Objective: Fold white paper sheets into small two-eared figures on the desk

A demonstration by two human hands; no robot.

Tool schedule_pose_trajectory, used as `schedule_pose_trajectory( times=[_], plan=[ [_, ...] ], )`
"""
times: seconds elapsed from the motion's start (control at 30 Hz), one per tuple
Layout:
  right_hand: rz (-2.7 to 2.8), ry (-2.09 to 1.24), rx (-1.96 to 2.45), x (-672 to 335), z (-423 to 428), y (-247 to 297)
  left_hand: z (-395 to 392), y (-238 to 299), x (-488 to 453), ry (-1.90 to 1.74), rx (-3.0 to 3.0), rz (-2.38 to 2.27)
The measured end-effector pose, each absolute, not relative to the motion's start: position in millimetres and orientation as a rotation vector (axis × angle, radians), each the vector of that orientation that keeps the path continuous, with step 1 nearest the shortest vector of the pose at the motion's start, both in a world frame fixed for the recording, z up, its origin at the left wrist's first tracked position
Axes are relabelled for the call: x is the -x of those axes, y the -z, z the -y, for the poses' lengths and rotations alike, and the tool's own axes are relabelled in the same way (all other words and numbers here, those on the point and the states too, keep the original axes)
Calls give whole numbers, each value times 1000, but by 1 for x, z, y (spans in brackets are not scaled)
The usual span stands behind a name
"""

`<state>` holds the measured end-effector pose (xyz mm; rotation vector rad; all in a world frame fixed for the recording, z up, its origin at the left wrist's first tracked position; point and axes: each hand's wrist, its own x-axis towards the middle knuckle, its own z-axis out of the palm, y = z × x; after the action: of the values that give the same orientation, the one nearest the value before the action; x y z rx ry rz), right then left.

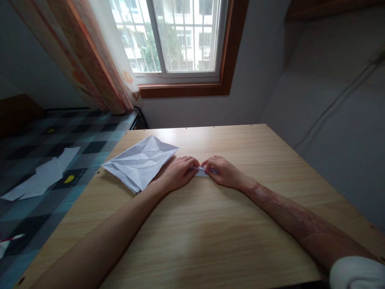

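Near the middle of the wooden table [192,224], a small folded piece of white paper [202,173] lies between my two hands. My left hand [180,171] pinches its left end, fingers bent and closed. On the other end, my right hand [221,169] grips the paper with thumb and fingertips together. Both hands rest low, close to the tabletop, and cover much of the paper. A larger creased sheet of white paper [141,160] lies left of my left hand, its surface marked with fold lines.
At the left stands a bed with a checked cover [87,124], several loose pieces of white paper [45,174] lying on it. Beyond the table are a window [189,40] and an orange patterned curtain [87,52]. A wall [339,132] runs along the right side.
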<state>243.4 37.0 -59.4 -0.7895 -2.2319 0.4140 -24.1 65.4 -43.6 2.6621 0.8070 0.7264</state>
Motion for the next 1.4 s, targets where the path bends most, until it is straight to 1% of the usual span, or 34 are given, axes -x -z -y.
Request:
schedule_pose_trajectory(
  times=[0.4,0.73,0.83,1.17,1.3,1.4],
  plan=[
    [2219,-410,836,-242,-32,53,-64,45,24,-712,-2665,-816],
    [2095,-709,808,-245,-35,51,-55,38,21,-682,-2746,-901],
    [2076,-743,798,-245,-35,53,-56,39,21,-679,-2746,-914],
    [2139,-551,773,-242,-31,55,-57,40,24,-737,-2782,-819],
    [2217,-357,804,-241,-32,57,-58,42,24,-759,-2745,-739],
    [2234,-267,811,-242,-34,58,-57,44,24,-802,-2722,-762]
  ],
)
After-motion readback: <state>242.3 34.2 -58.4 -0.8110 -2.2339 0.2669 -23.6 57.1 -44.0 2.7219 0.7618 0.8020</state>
